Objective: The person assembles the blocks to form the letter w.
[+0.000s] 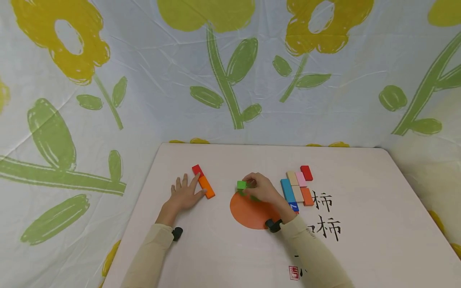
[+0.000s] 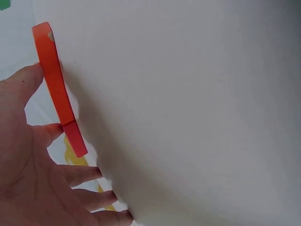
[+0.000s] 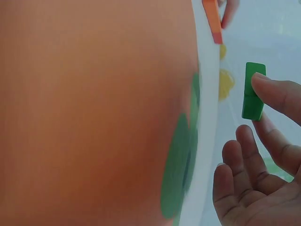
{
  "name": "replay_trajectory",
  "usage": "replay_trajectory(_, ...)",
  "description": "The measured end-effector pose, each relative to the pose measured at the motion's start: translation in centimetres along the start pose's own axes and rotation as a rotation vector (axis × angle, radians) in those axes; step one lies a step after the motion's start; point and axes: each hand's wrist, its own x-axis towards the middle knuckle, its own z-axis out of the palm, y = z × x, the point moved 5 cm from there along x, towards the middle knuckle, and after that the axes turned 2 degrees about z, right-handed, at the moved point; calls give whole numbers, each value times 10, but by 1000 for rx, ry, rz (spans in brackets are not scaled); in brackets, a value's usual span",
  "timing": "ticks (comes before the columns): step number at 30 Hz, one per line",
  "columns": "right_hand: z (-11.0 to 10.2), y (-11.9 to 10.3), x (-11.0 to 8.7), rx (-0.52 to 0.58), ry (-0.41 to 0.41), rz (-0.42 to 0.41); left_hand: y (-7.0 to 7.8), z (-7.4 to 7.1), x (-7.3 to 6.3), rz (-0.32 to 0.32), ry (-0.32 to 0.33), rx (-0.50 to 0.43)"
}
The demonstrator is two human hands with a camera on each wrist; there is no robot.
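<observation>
An orange block [image 1: 207,188] and a shorter red block [image 1: 197,170] lie end to end in a slanted line on the left of the table. My left hand [image 1: 183,196] is spread flat beside them, its thumb against the orange block's side and its index fingertip where the two meet. In the left wrist view the other fingers [image 2: 87,200] are away from the blocks. My right hand [image 1: 264,190] pinches a green block [image 3: 253,90] between thumb and index finger, over the upper edge of the printed orange circle [image 1: 248,214]. Its remaining fingers are loosely bent below.
Right of my right hand stands a cluster of blocks: a long blue block [image 1: 287,190], a dark blue one [image 1: 294,207], tan ones [image 1: 297,193], a pink one [image 1: 300,179], an orange-red one [image 1: 307,197] and a red one [image 1: 306,173]. A flowered cloth [image 1: 144,112] hangs behind the table.
</observation>
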Motion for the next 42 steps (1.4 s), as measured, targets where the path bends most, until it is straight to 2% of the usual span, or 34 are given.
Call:
replay_trajectory(17,55,-19,13,71,-118,-4,0,0,0,-1,5,-1)
replay_trajectory(27,74,-23,18,-18,-126,13,-1,2,2,1,4,7)
replay_trajectory(42,82,-26,18,-160,-97,-1,0,2,3,-8,1,5)
